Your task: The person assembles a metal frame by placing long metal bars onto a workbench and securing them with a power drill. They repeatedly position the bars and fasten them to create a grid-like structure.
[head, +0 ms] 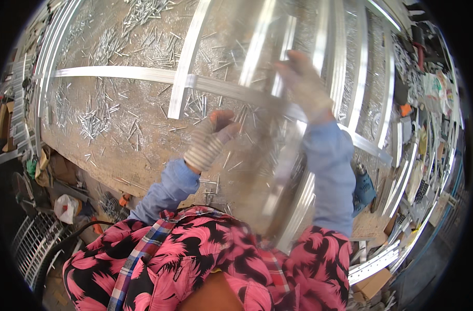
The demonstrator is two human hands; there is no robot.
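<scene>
My left hand (210,143), in a striped fingerless glove, hovers over the workbench (139,171) with its fingers curled. Thin rivets (242,118) show right at its fingertips, and I cannot tell if it grips any. Further right, my right hand (306,87) is blurred above the long aluminium bars (340,58); what it holds, if anything, is unclear. A flat aluminium strip (116,72) runs crosswise beneath it and meets a ribbed aluminium bar (185,62). Below the right hand, a blurred pale bar-like shape (285,167) slants towards my body.
Loose blind rivets (92,122) lie scattered and heaped across the bench. A blue power drill (364,188) rests at the right, near cluttered metal profiles (402,182). More bars (59,46) line the left side. A white plastic bag (66,208) sits below the bench's left edge.
</scene>
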